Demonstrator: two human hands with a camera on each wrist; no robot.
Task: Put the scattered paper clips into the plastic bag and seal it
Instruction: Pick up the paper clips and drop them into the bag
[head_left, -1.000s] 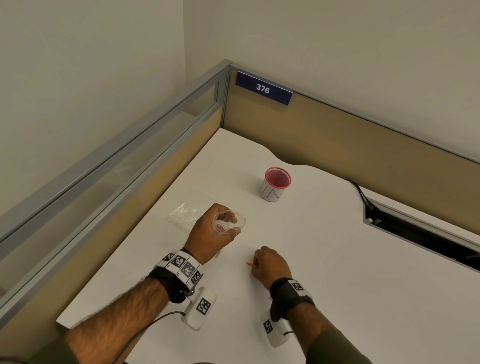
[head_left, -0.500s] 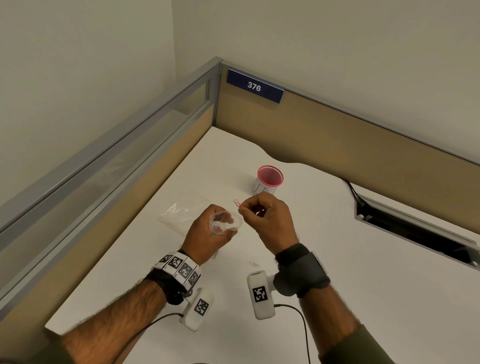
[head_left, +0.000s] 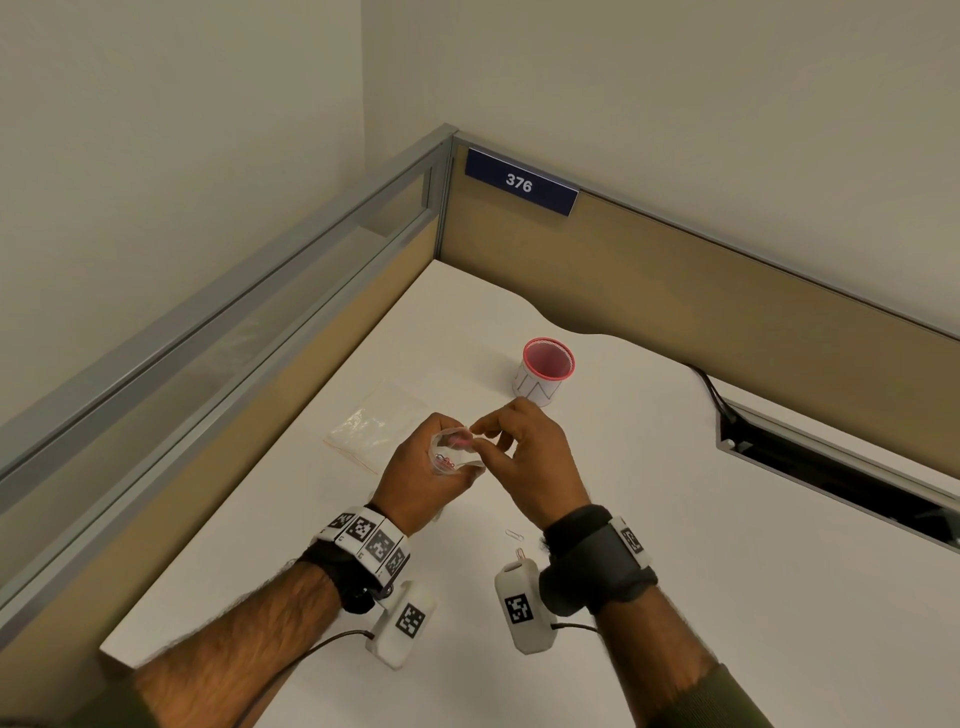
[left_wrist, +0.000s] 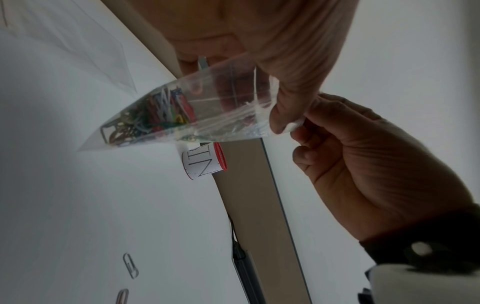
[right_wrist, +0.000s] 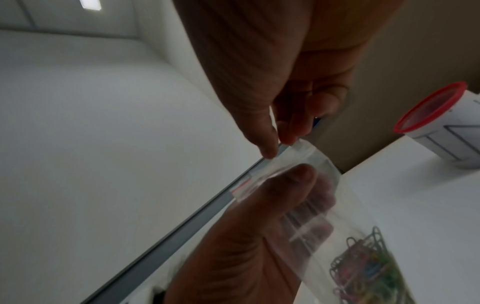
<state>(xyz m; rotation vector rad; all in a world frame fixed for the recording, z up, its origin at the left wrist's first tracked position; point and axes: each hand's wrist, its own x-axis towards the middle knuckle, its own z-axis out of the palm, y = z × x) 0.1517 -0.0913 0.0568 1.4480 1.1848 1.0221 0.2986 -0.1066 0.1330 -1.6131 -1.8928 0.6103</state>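
Observation:
My left hand (head_left: 410, 478) grips a small clear plastic bag (head_left: 451, 461) upright above the white desk, mouth open; several coloured paper clips (left_wrist: 153, 115) lie heaped in its bottom. At the bag's mouth, my right hand (head_left: 480, 432) has thumb and forefinger pinched together, and a pink paper clip (head_left: 460, 442) sticks from them into the opening. The wrist views hide that clip; they show the fingertips (right_wrist: 270, 152) against the bag's rim (right_wrist: 301, 148). Two loose clips lie on the desk below my right wrist, a pale paper clip (head_left: 513, 535) and a reddish paper clip (head_left: 519, 553).
A second clear bag (head_left: 376, 426) lies flat on the desk left of my hands. A white cup with a red rim (head_left: 546, 371) stands just behind them. Partition walls close the desk's left and far sides, and a cable slot (head_left: 831, 467) opens at the right.
My right hand picked a pink clip off the desk, carried it up, and now has it at the bag's open mouth. My left hand kept the bag in place.

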